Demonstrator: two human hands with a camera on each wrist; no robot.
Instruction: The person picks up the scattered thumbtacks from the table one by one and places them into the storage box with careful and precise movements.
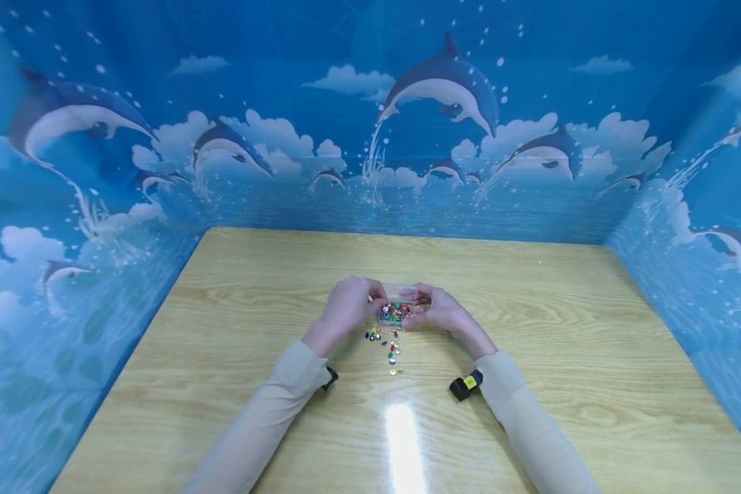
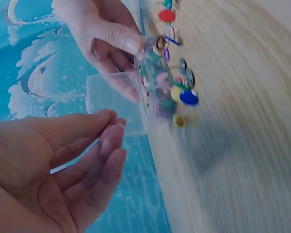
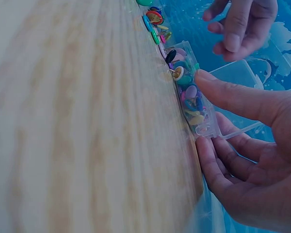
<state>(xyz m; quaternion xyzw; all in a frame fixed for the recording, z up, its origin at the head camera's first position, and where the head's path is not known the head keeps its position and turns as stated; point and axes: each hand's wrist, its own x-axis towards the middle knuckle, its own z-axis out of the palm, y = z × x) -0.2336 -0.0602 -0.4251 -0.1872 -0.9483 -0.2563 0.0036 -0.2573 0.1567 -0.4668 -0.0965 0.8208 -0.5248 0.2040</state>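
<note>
A small clear plastic box (image 3: 209, 127) full of coloured thumbtacks (image 1: 396, 312) stands on the table, its clear lid (image 3: 240, 77) swung back on the far side. My right hand (image 1: 441, 312) grips the box at its right end, thumb over the near top edge and fingers around the end. Just off the box's left side is my left hand (image 2: 63, 160), fingers loosely bent and thumb close to the index finger, with nothing visible between them. Loose thumbtacks, among them a red one (image 2: 167, 15) and a blue one (image 2: 188, 97), lie in front of the box.
The wood-grain table (image 1: 253, 288) reaches out on both sides. A blue dolphin-print curtain (image 1: 321, 171) closes off the back and sides. Each wrist carries a black strap device, the right one (image 1: 465, 385) with a yellow mark. Glare (image 1: 404, 446) shines near the front.
</note>
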